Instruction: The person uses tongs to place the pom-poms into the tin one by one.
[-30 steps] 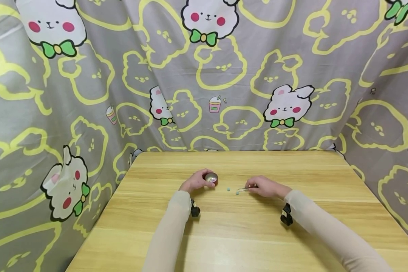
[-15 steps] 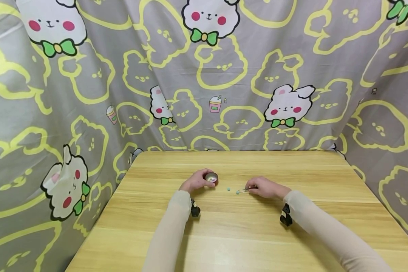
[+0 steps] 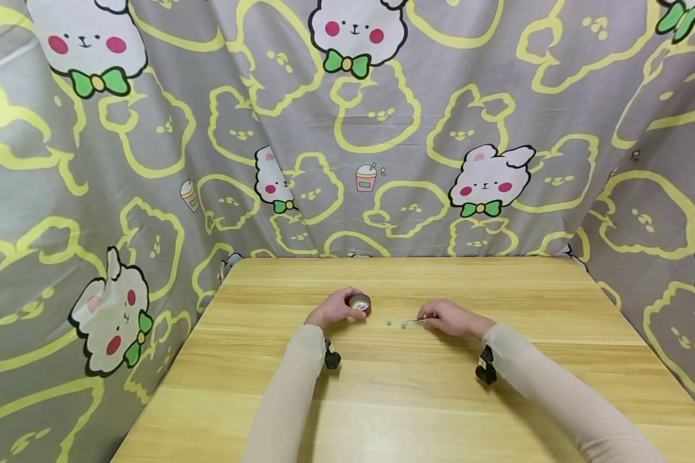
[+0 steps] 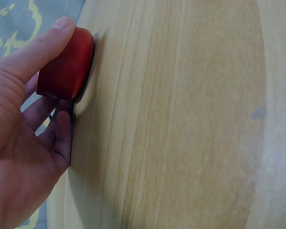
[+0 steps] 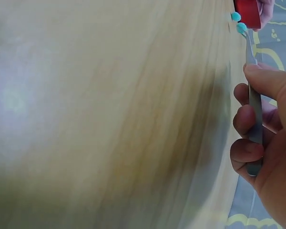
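My left hand point(image 3: 337, 307) grips a small round red bowl point(image 4: 69, 64) on the table, thumb on one side and fingers behind it. Multicoloured bits show inside its dark rim in the head view. In my right hand point(image 3: 448, 317) are metal tweezers point(image 5: 255, 112), pinched between thumb and fingers and pointing left toward the bowl. At their tips is a small teal pom-pom point(image 5: 241, 27). A second teal pom-pom point(image 3: 389, 322) lies on the wood between that one and the bowl.
The wooden table point(image 3: 382, 399) runs back to a grey curtain point(image 3: 405, 128) with yellow outlines and white cartoon animals. A black wrist camera point(image 3: 333, 355) sits at the left cuff and another black wrist camera point(image 3: 486, 366) at the right.
The tweezer arms, spread around the pom-pom a second ago, have come together. Their tips and that pom-pom have shifted slightly up in the head view. The left hand and bowl stay put.
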{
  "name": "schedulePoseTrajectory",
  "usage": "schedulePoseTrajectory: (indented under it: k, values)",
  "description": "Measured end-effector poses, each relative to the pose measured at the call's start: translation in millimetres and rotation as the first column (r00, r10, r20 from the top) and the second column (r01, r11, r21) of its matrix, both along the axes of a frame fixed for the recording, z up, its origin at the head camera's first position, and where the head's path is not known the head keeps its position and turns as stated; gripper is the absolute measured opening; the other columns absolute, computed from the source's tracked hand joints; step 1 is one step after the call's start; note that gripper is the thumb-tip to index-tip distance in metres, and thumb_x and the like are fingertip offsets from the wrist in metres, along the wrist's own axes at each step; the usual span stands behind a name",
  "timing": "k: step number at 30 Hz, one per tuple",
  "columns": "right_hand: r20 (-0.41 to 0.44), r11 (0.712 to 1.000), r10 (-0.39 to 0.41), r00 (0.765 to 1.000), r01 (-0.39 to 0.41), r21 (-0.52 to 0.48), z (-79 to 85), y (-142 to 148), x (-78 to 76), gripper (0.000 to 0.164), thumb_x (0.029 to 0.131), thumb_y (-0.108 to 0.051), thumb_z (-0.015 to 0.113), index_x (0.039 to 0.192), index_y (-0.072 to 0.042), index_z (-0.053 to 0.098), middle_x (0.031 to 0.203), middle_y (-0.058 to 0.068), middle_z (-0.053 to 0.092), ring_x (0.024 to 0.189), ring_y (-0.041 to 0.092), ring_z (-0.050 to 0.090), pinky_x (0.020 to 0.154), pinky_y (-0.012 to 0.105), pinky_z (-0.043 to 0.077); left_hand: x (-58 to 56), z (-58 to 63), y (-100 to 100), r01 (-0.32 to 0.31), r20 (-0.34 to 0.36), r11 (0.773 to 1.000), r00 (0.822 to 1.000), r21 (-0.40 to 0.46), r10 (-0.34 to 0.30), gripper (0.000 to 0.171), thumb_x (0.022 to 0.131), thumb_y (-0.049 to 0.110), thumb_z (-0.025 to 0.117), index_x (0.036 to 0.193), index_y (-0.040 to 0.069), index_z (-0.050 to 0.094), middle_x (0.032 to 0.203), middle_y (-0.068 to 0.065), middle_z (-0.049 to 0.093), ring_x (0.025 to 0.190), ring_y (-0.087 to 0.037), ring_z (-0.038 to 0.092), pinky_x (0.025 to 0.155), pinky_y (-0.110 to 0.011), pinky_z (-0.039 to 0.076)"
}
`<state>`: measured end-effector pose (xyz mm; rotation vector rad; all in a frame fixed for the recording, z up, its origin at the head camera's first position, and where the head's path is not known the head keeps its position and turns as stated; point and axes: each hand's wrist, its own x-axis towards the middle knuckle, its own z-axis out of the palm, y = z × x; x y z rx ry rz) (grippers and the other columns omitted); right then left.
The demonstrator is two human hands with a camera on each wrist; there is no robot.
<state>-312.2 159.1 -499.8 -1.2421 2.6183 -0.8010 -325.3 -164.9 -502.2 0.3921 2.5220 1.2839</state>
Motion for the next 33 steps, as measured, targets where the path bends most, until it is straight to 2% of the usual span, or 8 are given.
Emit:
schedulePoseTrajectory:
  k: [10, 18, 26, 33]
  values:
    - [-0.022, 0.999, 0.017, 1.0, -0.019, -0.049, 4.9, -3.0, -6.1, 0.014, 0.094, -0.008, 0.058, 0.103, -0.009, 0.068, 0.099, 0.001, 0.066, 0.089, 0.016, 0.059, 0.076, 0.036, 0.048, 2.1, 2.5, 1.2, 0.007, 0.0, 1.0, 1.0, 0.027, -0.007, 0.053, 0.077, 0.014, 0.079, 0.125, 0.008, 0.056, 0.117, -0.008, 0.058, 0.109, -0.024, 0.052, 0.097, -0.041, 0.038]
    - [0.01, 0.999, -0.012, 1.0, 0.013, -0.034, 16.0, -11.1, -11.3, 0.016, 0.096, -0.01, 0.055, 0.106, -0.009, 0.067, 0.101, 0.002, 0.065, 0.088, 0.014, 0.058, 0.074, 0.034, 0.048, 3.3, 4.6, 2.3, -0.002, 0.007, 0.999, 1.0, 0.034, 0.002, 0.054, 0.078, 0.013, 0.079, 0.126, 0.007, 0.055, 0.117, -0.008, 0.058, 0.109, -0.024, 0.052, 0.097, -0.04, 0.038]
    - [-0.039, 0.999, 0.021, 0.999, -0.023, -0.042, 25.0, -27.3, -21.7, 0.014, 0.095, -0.011, 0.057, 0.104, -0.008, 0.068, 0.1, 0.003, 0.066, 0.086, 0.014, 0.059, 0.071, 0.032, 0.048, 2.6, 4.2, 1.4, 0.0, 0.007, 1.0, 1.0, 0.026, 0.0, 0.054, 0.078, 0.013, 0.078, 0.126, 0.008, 0.055, 0.116, -0.006, 0.058, 0.108, -0.021, 0.052, 0.095, -0.038, 0.04]
    - [-0.016, 1.0, 0.003, 1.0, -0.003, -0.015, 30.8, -45.5, -29.9, 0.015, 0.095, -0.013, 0.057, 0.105, -0.009, 0.067, 0.099, 0.001, 0.066, 0.086, 0.013, 0.059, 0.072, 0.032, 0.048, -0.1, 0.3, 0.0, 0.0, -0.001, 1.0, 1.0, 0.016, 0.0, 0.054, 0.078, 0.016, 0.079, 0.126, 0.01, 0.056, 0.116, -0.004, 0.059, 0.108, -0.02, 0.052, 0.096, -0.038, 0.039]
